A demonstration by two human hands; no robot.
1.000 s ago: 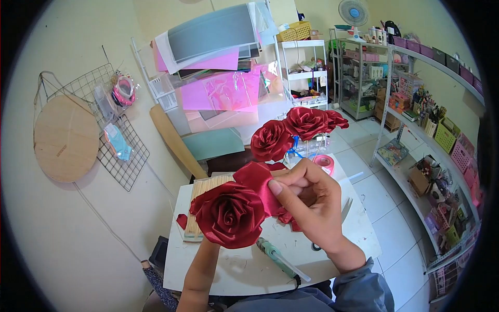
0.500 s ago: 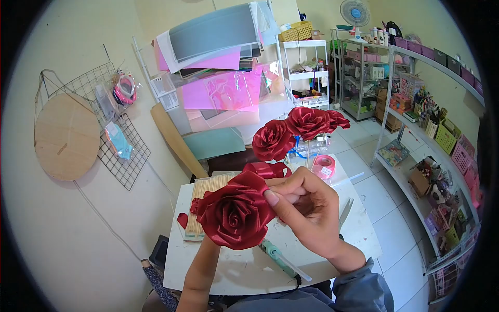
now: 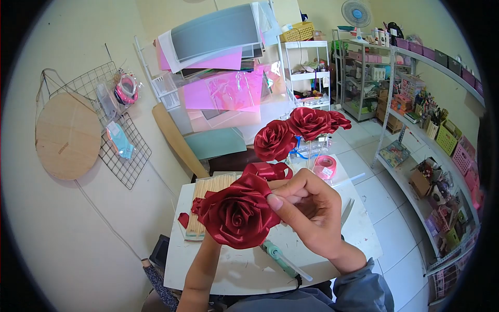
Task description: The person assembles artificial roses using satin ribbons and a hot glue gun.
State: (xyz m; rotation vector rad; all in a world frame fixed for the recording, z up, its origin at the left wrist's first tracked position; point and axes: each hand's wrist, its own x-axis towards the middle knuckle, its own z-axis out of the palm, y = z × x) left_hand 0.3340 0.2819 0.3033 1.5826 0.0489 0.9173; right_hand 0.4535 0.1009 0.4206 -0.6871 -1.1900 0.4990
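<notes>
A large dark red satin ribbon rose point(image 3: 239, 216) faces me above the white table. My right hand point(image 3: 311, 205) pinches the edge of its outer petal between thumb and fingers, on the rose's right side. Below the bloom my left forearm point(image 3: 202, 268) rises from the table's front edge; my left hand is hidden behind the flower, so its fingers do not show. Looped red ribbon point(image 3: 267, 170) lies just behind the rose. Under my hands rests a green glue gun point(image 3: 279, 259), and scissors point(image 3: 348, 210) lie to the right of my right hand.
Thin wooden sticks point(image 3: 214, 184) and a loose red petal point(image 3: 183, 219) lie at the table's left. Finished roses point(image 3: 274, 140) stand on sticks at the back, beside a pink tape roll point(image 3: 326, 166). Metal shelving point(image 3: 389, 104) lines the right side.
The rose and my right hand sit very slightly further right in the view. My right thumb and fingers keep their pinch on the petal edge.
</notes>
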